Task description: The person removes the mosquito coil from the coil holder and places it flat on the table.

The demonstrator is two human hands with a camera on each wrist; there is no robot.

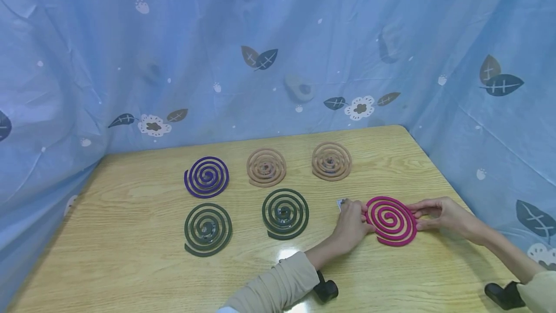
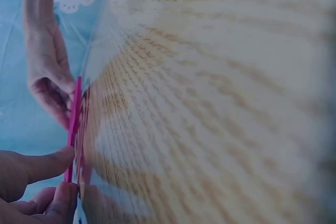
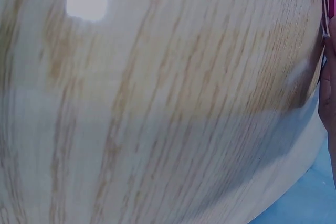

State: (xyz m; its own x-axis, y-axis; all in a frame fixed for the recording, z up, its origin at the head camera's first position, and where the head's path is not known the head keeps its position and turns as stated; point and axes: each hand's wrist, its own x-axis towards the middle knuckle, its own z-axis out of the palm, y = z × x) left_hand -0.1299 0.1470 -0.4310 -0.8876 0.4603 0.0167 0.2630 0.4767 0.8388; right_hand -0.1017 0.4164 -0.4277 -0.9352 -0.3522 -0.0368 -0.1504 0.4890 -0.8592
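Pink coil (image 1: 391, 220): flat on the desk (image 1: 130, 245), near its right edge, right of the nearer green coil (image 1: 285, 213); only a thin edge in the left wrist view.
Left hand (image 1: 351, 226): at the pink coil's left rim, fingertips pinching it.
Right hand (image 1: 438, 213): at the pink coil's right rim, fingers touching it; grip there hard to make out, cannot tell.
Small card (image 1: 341, 203): just left of the pink coil, half hidden by the left hand.
Other coils: farther green coil (image 1: 207, 229), purple coil (image 1: 206, 177), two tan coils (image 1: 266, 167), all left of or behind the pink coil.
Right wrist view: mostly blurred wood.
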